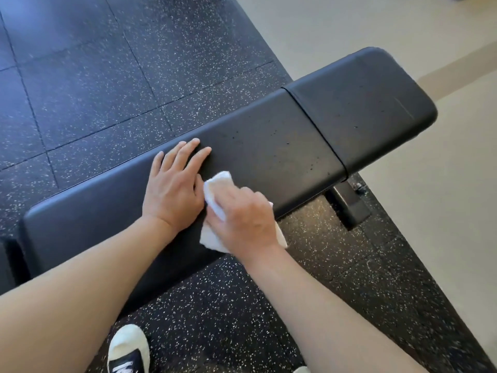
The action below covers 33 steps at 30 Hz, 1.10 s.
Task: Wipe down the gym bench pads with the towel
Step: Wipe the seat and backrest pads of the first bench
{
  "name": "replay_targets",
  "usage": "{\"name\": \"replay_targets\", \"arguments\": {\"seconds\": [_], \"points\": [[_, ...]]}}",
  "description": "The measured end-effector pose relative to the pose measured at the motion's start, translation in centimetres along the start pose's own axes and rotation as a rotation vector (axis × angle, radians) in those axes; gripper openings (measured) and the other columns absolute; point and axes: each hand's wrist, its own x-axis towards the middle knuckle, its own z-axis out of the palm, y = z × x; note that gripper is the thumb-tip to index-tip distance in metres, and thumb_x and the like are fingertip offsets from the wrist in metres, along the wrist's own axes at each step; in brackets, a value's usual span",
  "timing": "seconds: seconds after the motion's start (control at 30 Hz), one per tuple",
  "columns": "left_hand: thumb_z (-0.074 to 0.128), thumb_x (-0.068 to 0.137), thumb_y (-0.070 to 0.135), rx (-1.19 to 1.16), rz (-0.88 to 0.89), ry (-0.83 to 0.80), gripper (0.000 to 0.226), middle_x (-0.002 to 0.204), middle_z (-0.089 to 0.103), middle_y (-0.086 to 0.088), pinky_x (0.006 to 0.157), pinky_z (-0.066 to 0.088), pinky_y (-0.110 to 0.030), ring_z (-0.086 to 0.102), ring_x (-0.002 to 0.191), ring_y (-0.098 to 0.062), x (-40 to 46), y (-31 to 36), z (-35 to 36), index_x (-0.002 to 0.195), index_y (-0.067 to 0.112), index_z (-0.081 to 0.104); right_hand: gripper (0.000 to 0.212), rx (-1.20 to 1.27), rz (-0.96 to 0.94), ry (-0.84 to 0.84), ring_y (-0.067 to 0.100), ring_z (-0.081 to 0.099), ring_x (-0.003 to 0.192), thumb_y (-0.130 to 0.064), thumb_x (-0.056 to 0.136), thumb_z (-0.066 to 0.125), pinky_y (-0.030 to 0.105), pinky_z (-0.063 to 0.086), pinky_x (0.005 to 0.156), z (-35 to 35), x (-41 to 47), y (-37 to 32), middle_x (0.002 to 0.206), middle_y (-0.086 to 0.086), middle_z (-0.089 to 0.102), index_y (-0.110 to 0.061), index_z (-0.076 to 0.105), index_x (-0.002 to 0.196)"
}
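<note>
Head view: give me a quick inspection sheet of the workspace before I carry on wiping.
Surface: long black bench pad, dark specks on it; short pad past a seam, scuffed.
Job's things: white towel, bunched, on the long pad.
Clutter: nothing seen.
Hands: left hand flat on the long pad, fingers straight; right hand grips the towel.
Cables: nothing seen.
Surroundings: speckled rubber floor; beige floor; bench frame; white shoe.
</note>
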Motion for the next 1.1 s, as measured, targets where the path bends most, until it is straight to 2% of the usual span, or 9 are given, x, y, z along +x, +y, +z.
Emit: {"name": "replay_targets", "arguments": {"seconds": [0.2,0.3,0.4,0.47,0.57,0.67,0.77,0.97,1.1], "points": [[0.038,0.094,0.025,-0.009,-0.016,-0.001,0.061,0.167,0.040,0.000,0.129,0.020,-0.053,0.036,0.153,-0.030,0.1,0.5,-0.3,0.154,0.024,0.049,0.011,-0.043,-0.184,0.015,0.028,0.049,0.057,-0.028,0.089,0.061,0.036,0.039,0.049,-1.2,1.1,4.8,0.086,0.004,0.057,-0.022,0.053,0.092],[0.039,0.093,0.026,0.006,-0.025,-0.003,0.062,0.167,0.040,-0.001,0.129,0.020,-0.053,0.037,0.153,-0.032,0.2,0.6,-0.2,0.154,0.024,0.050,0.015,-0.283,-0.040,0.043,0.028,0.047,0.053,-0.025,0.085,0.043,0.035,0.044,0.046,-3.5,2.6,12.8,0.090,0.005,0.052,-0.021,0.045,0.100],[0.039,0.092,0.026,0.011,-0.025,-0.002,0.062,0.167,0.040,-0.001,0.128,0.021,-0.054,0.038,0.152,-0.032,0.3,0.6,0.0,0.153,0.024,0.050,0.016,-0.126,0.211,0.171,0.028,0.043,0.053,-0.026,0.084,0.057,0.036,0.044,0.046,-5.1,2.9,19.1,0.067,0.002,0.046,-0.019,0.043,0.080],[0.039,0.092,0.026,0.005,-0.025,-0.001,0.062,0.166,0.040,-0.001,0.128,0.022,-0.055,0.038,0.152,-0.033,0.3,0.5,0.1,0.153,0.025,0.051,0.015,-0.162,0.278,0.176,0.027,0.040,0.057,-0.027,0.089,0.049,0.037,0.039,0.049,-4.2,3.0,18.7,0.069,-0.001,0.040,-0.019,0.046,0.077],[0.039,0.091,0.026,0.007,-0.030,-0.004,0.063,0.166,0.040,-0.002,0.129,0.020,-0.054,0.037,0.152,-0.033,0.3,0.5,0.1,0.153,0.024,0.051,0.018,-0.269,0.172,0.072,0.027,0.040,0.057,-0.026,0.086,0.029,0.038,0.032,0.050,-1.3,2.8,12.5,0.086,0.001,0.043,-0.021,0.046,0.090],[0.039,0.092,0.027,0.018,-0.027,-0.015,0.063,0.167,0.039,-0.001,0.129,0.019,-0.054,0.036,0.153,-0.033,0.4,0.3,0.1,0.154,0.024,0.050,0.011,-0.076,0.056,0.023,0.026,0.045,0.061,-0.027,0.089,0.051,0.039,0.026,0.058,0.7,2.4,4.3,0.086,0.002,0.057,-0.022,0.059,0.085],[0.038,0.098,0.032,0.011,-0.036,-0.014,0.057,0.167,0.039,0.000,0.128,0.021,-0.054,0.037,0.153,-0.032,0.5,0.3,0.3,0.154,0.026,0.050,0.026,0.059,0.010,0.076,0.022,0.041,0.061,-0.034,0.090,0.067,0.036,0.025,0.058,1.7,2.4,0.7,0.070,-0.001,0.051,-0.020,0.054,0.074],[0.039,0.091,0.026,0.023,-0.021,-0.009,0.063,0.166,0.041,-0.004,0.127,0.022,-0.056,0.039,0.151,-0.035,0.5,0.6,0.0,0.153,0.022,0.051,0.022,0.074,-0.148,0.075,0.028,0.050,0.062,-0.034,0.087,0.073,0.039,0.038,0.053,-0.8,2.2,6.9,0.074,0.003,0.055,-0.018,0.060,0.079],[0.041,0.090,0.026,0.029,-0.021,-0.017,0.063,0.166,0.041,-0.003,0.128,0.021,-0.055,0.038,0.152,-0.033,0.5,0.5,-0.1,0.152,0.023,0.052,0.006,-0.174,0.000,0.167,0.030,0.044,0.049,-0.012,0.079,0.058,0.032,0.035,0.045,-3.4,4.2,14.7,0.070,0.003,0.042,-0.013,0.054,0.083]]}}
